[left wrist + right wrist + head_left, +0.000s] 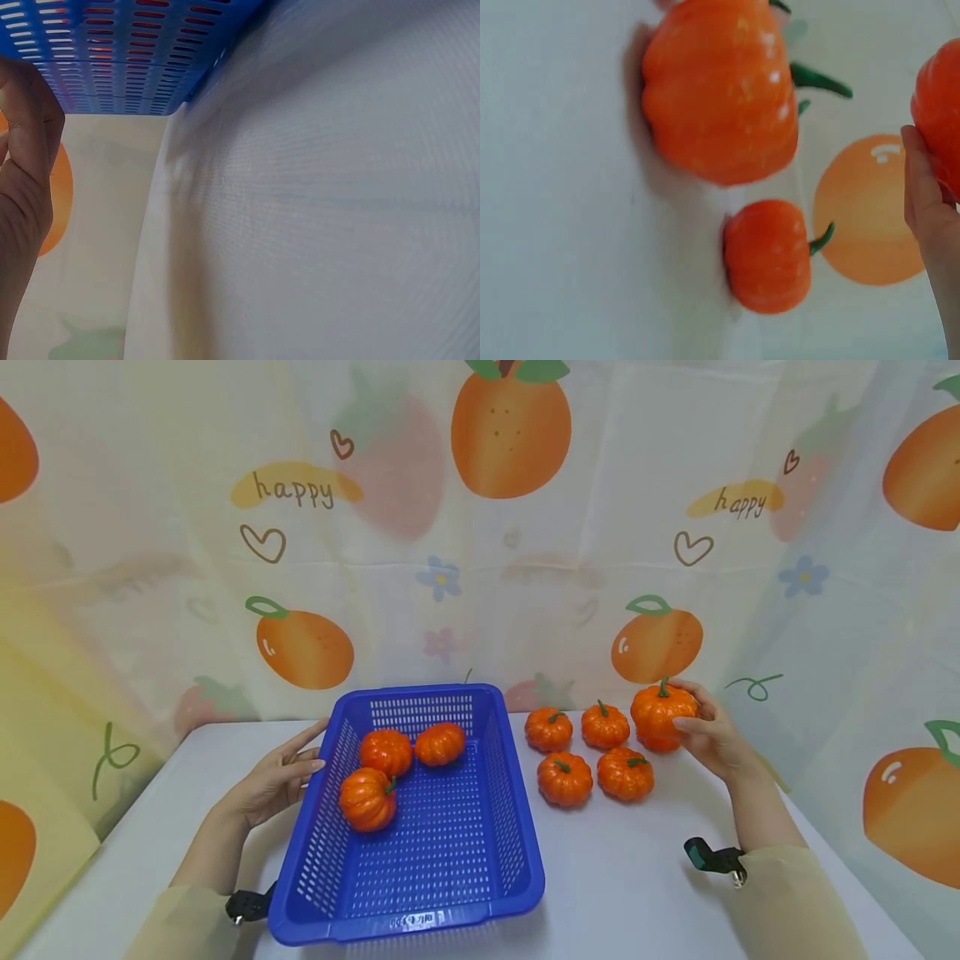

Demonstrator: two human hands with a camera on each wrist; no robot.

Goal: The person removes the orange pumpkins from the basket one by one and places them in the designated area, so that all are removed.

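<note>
My right hand [712, 739] grips an orange toy pumpkin [663, 708] with a green stem. In the right wrist view this held pumpkin [941, 112] is up off the table, at the right edge. Below it in the head view, another pumpkin [660, 745] is mostly hidden. My left hand [273, 781] is at the left side of a blue plastic basket [528, 852], fingertips right at the rim. Three pumpkins lie inside: one at the back left [386, 752], one at the back right [440, 743] and one nearer the front [367, 799].
Right of the basket, more pumpkins stand on the white table [600, 877]: two at the back [548, 729] and two in front [565, 779]. A fruit-printed curtain [480, 610] hangs behind the table. Black wrist cameras [716, 857] are strapped on both wrists.
</note>
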